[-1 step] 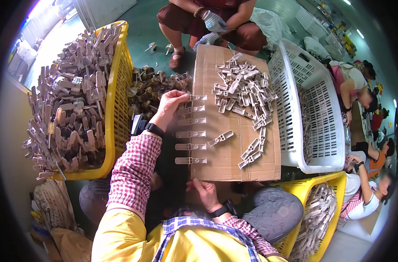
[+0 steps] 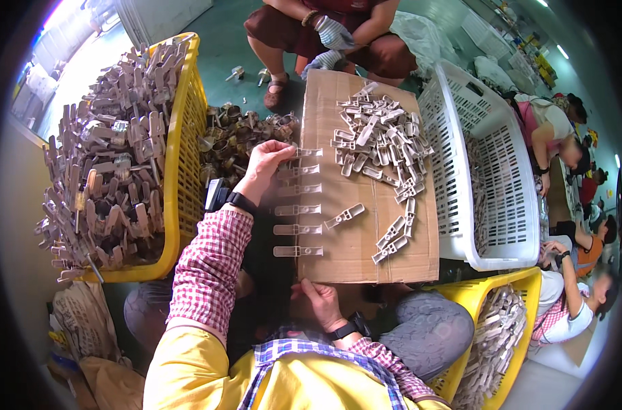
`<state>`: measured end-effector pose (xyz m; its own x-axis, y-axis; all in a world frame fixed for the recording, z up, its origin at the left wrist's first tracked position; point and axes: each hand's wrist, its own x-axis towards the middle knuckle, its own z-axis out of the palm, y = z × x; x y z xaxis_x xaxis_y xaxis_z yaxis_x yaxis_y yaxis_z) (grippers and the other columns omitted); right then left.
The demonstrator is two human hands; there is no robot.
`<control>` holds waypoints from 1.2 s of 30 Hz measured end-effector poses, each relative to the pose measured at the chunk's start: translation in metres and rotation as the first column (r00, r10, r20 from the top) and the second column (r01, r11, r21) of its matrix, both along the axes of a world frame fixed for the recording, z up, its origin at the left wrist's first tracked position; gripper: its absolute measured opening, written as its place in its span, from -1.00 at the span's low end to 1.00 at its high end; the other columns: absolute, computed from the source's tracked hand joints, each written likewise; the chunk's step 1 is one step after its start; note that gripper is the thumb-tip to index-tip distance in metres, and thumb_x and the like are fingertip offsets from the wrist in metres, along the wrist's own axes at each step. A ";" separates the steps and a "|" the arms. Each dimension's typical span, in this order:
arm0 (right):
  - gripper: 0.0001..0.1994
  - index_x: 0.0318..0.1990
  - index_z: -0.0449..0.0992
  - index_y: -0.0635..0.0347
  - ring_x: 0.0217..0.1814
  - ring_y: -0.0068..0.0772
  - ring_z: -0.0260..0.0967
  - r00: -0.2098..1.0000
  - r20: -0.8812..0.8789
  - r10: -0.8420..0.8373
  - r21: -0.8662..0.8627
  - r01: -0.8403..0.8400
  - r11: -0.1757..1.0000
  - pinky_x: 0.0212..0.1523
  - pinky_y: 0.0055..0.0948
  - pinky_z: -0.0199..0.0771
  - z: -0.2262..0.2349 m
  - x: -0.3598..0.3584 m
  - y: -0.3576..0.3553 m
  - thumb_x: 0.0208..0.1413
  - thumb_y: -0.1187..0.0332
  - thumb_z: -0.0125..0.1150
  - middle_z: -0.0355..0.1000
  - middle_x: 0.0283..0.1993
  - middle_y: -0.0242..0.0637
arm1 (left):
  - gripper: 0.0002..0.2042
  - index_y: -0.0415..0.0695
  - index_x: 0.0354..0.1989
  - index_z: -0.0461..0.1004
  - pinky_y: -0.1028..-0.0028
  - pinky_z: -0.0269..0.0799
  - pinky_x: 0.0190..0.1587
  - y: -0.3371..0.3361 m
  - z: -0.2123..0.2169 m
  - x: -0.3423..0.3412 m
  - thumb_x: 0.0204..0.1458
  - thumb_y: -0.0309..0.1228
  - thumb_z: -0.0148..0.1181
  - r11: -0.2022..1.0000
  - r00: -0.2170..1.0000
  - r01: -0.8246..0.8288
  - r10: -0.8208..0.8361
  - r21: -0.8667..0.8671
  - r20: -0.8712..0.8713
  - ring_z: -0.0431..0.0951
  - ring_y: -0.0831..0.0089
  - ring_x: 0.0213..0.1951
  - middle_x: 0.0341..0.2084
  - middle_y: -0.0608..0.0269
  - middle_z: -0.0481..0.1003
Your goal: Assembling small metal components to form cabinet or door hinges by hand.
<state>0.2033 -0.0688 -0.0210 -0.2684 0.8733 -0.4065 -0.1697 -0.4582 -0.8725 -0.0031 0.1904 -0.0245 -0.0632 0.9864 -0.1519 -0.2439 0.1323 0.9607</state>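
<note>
My left hand [image 2: 268, 164] is closed in a pinch on the outer end of a pale grey plastic lever piece [image 2: 311, 152]. That piece is the farthest in a row of several alike, laid side by side across the left edge of a brown cardboard sheet [image 2: 358, 263]; their ends stick out past it. My right hand [image 2: 319, 302] is at the sheet's near left corner, fingers curled and thumb tip beside the edge; what it holds, if anything, is hidden. One loose lever piece [image 2: 345, 216] lies slanted right of the row. A heap of lever pieces [image 2: 382, 137] covers the sheet's far right.
On the left stands a yellow crate [image 2: 181, 157] heaped with lever-handled parts. Dark ring-shaped parts [image 2: 246, 133] lie on the floor behind my left hand. A white crate [image 2: 502, 184] and another yellow crate [image 2: 529, 301] stand right. A gloved person [image 2: 331, 34] crouches opposite; others work at right.
</note>
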 end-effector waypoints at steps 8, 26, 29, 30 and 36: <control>-0.71 -0.30 0.62 0.26 -0.35 -0.60 0.44 1.000 0.003 0.008 -0.016 -0.008 1.000 -0.19 -0.59 0.38 0.002 0.000 0.002 0.22 0.22 0.08 0.54 -0.44 -0.33 | -0.87 -0.16 -0.36 0.54 0.66 0.34 -0.36 0.003 0.001 -0.002 -0.03 -0.40 0.32 1.000 1.000 -0.001 0.001 -0.031 0.002 0.46 0.68 -0.47 -0.50 0.40 0.53; -0.70 -0.27 0.60 0.26 -0.32 -0.60 0.43 0.998 -0.059 0.018 -0.131 -0.025 0.991 -0.17 -0.59 0.37 -0.003 0.001 -0.001 0.23 0.19 0.07 0.52 -0.39 -0.37 | -0.82 0.01 -0.39 0.52 0.12 0.18 0.12 -0.065 0.085 0.071 -0.25 -0.39 0.24 0.745 0.210 0.475 0.422 0.469 -0.882 0.48 0.29 -0.22 -0.46 0.32 0.48; -0.69 -0.26 0.60 0.28 -0.31 -0.58 0.43 0.994 -0.100 0.039 -0.158 -0.055 0.986 -0.17 -0.59 0.37 -0.004 0.001 -0.001 0.22 0.19 0.08 0.52 -0.38 -0.34 | -0.77 0.01 -0.28 0.51 0.03 0.00 0.27 -0.094 0.063 0.120 -0.19 -0.42 0.12 0.702 -0.043 0.712 0.082 0.027 -0.996 0.47 0.32 -0.17 -0.45 0.32 0.48; -0.68 -0.26 0.59 0.29 -0.31 -0.58 0.43 0.993 -0.115 -0.002 -0.182 -0.019 0.983 -0.18 -0.59 0.37 -0.001 0.000 -0.001 0.23 0.18 0.08 0.52 -0.39 -0.34 | -0.73 0.01 -0.22 0.51 0.01 -0.07 0.31 -0.098 0.045 0.129 -0.17 -0.42 0.09 0.673 0.123 0.717 0.135 0.183 -0.983 0.47 0.33 -0.13 -0.41 0.31 0.50; -0.69 -0.32 0.60 0.28 -0.35 -0.61 0.42 0.999 0.037 -0.002 -0.167 0.008 0.986 -0.22 -0.57 0.38 0.007 -0.005 0.001 0.22 0.20 0.09 0.52 -0.43 -0.35 | -0.68 0.01 -0.09 0.49 0.03 0.00 0.28 -0.075 0.068 0.114 -0.09 -0.36 0.26 0.716 0.568 0.462 0.214 0.523 -0.794 0.44 0.27 -0.03 -0.22 0.23 0.52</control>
<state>0.1983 -0.0673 -0.0144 -0.2469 0.7934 -0.5564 -0.1419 -0.5976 -0.7892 0.1112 0.1153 0.0436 0.3166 0.7936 0.5195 0.5764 -0.5960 0.5591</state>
